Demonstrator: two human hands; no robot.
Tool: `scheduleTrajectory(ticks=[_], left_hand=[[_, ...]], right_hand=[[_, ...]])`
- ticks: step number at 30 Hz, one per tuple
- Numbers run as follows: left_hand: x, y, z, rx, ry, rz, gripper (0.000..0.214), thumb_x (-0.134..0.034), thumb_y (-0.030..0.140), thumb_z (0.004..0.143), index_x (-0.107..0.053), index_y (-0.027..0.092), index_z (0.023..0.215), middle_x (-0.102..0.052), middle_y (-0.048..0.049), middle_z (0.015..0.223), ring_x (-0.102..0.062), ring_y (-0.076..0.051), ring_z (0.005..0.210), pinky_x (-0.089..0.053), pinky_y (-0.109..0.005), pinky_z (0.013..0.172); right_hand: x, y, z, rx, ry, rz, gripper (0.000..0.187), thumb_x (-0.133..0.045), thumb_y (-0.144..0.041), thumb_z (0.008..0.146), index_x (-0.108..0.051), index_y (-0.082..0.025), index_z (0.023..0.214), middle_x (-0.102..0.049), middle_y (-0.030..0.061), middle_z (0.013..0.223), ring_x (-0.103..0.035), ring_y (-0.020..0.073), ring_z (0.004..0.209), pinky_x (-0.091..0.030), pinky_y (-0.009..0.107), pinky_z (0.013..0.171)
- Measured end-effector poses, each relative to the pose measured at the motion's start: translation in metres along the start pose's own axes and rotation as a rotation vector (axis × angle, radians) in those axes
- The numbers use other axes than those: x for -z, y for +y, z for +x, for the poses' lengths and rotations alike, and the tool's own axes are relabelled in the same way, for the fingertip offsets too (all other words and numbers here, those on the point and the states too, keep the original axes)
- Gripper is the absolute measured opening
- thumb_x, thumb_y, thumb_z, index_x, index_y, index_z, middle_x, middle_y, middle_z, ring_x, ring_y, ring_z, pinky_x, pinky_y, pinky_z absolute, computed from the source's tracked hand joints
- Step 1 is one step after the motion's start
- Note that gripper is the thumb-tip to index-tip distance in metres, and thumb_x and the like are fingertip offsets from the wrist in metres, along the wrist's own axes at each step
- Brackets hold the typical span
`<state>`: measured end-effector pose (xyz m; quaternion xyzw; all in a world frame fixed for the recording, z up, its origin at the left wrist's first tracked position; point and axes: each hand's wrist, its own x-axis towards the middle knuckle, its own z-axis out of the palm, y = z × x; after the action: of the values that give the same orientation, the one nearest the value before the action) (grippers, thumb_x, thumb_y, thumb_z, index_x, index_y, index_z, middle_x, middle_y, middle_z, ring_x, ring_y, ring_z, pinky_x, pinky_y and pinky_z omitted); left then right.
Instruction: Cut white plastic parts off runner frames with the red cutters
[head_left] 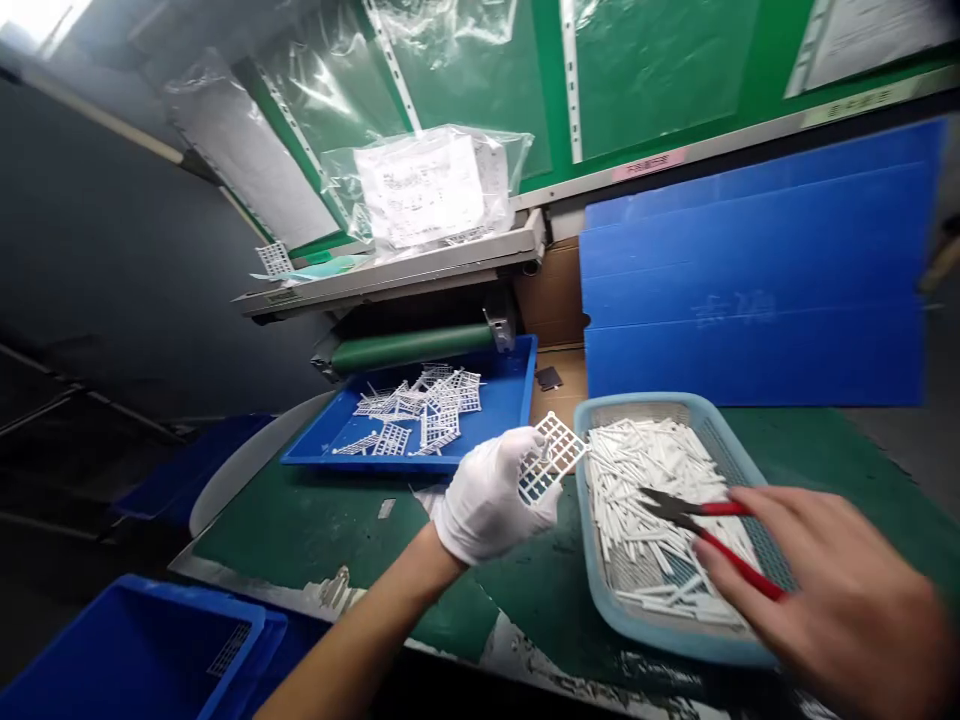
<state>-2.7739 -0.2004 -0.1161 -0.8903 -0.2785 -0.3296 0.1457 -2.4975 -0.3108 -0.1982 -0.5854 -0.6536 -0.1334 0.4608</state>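
A green-topped workbench [322, 540] stretches beneath both hands, backed by stacked corrugated blue plastic sheets [750, 270] beyond the right hand and a clear plastic bag of printed papers [427, 190] farther ahead. A deep blue plastic bin [127, 640] sits below and left of the left hand. Just ahead of that hand, a shallow blue tray [510, 385] holds a loose, jumbled pile of white plastic lattice frames [424, 410], their thin bars forming open grids. Beside the left hand and beneath the right, a pale blue basket [637, 405] with mesh-textured walls brims with slender white plastic sticks [649, 500], lying in a rough heap. The left hand [487, 495], in a snug white glove, is closed in a firm pinch on a single white lattice frame [553, 458], held up over the bench at the basket's edge. The bare right hand [832, 600] curls around red-handled cutters [739, 565], hovering over the sticks, its fingers wrapped on the grips. The cutters' black metal jaws sit nearly closed and hold nothing that can be seen.
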Motion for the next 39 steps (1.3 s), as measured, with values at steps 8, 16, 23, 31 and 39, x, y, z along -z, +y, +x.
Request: scheduleTrajectory(ticks=[8, 16, 23, 31, 39], left_hand=[[-0.008, 0.064, -0.012, -0.049, -0.043, -0.164, 0.075, -0.075, 0.031, 0.075, -0.032, 0.027, 0.137, -0.063, -0.0157, 0.122, -0.069, -0.029, 0.105, -0.059, -0.040, 0.084], [-0.005, 0.062, -0.013, -0.071, -0.174, -0.382, 0.066, -0.073, 0.026, 0.079, -0.042, 0.027, 0.137, -0.056, -0.0160, 0.137, -0.061, -0.030, 0.122, -0.055, -0.043, 0.096], [-0.053, 0.104, -0.025, 0.598, 0.324, -1.088, 0.094, -0.061, 0.073, 0.079, -0.023, 0.026, 0.151, -0.041, -0.0200, 0.151, -0.046, -0.034, 0.137, -0.043, -0.052, 0.111], [-0.054, 0.123, 0.011, 1.093, 0.364, -1.521, 0.075, -0.033, 0.084, 0.084, -0.066, 0.018, 0.100, -0.073, -0.0108, 0.082, -0.073, -0.029, 0.086, -0.059, -0.042, 0.076], [-0.046, 0.103, 0.022, 1.400, -0.486, -1.806, 0.063, -0.054, 0.077, 0.078, -0.067, 0.016, 0.072, -0.068, -0.0092, 0.064, -0.062, -0.021, 0.051, -0.053, -0.035, 0.052]], right_hand=[[-0.010, -0.030, -0.012, -0.006, -0.117, -0.033, 0.044, -0.056, -0.054, 0.094, -0.062, -0.015, 0.113, -0.063, 0.0127, 0.105, -0.058, 0.0298, 0.098, -0.047, 0.042, 0.081], [-0.005, -0.018, -0.005, 0.073, -0.215, 0.028, 0.040, -0.055, -0.054, 0.095, -0.063, -0.018, 0.110, -0.061, 0.0111, 0.105, -0.056, 0.0291, 0.098, -0.047, 0.042, 0.081], [-0.019, -0.028, -0.017, -0.037, -0.130, 0.129, 0.037, -0.056, -0.052, 0.096, -0.061, -0.019, 0.111, -0.063, 0.0088, 0.101, -0.058, 0.0252, 0.093, -0.048, 0.039, 0.079], [-0.013, -0.001, -0.001, 0.308, 0.027, -0.057, 0.055, -0.070, -0.047, 0.086, -0.058, -0.007, 0.123, -0.060, 0.0205, 0.114, -0.056, 0.0361, 0.109, -0.049, 0.050, 0.093], [0.001, 0.036, 0.036, 0.710, -0.108, -0.075, 0.056, -0.060, -0.060, 0.089, -0.063, -0.012, 0.117, -0.064, 0.0168, 0.110, -0.058, 0.0331, 0.107, -0.049, 0.051, 0.091]])
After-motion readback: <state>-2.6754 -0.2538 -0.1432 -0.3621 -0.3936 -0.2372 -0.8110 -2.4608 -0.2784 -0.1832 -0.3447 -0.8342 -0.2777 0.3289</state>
